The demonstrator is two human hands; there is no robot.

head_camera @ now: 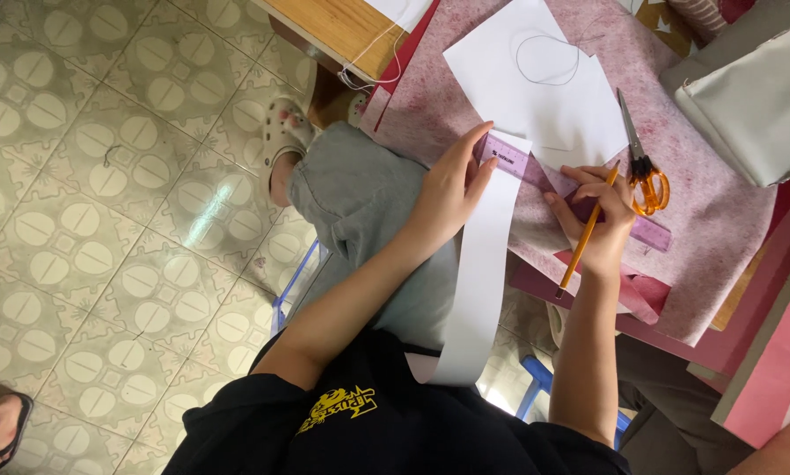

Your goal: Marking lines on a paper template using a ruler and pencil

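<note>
While the left hand (448,189) flattens a translucent purple ruler (571,198), the right hand (602,220) pinches a yellow pencil (586,236)

We press our left hand (448,189) flat on a purple ruler (571,192) that lies across a long white paper strip (481,273); the strip hangs down over our knee. Our right hand (602,215) grips a yellow pencil (586,236), its tip at the ruler's edge. Both rest on pink felt (712,211). Orange-handled scissors (641,167) lie just beside the right hand, next to a white sheet (536,88) with a pencilled loop. Patterned floor tiles (105,220) spread below.
</note>
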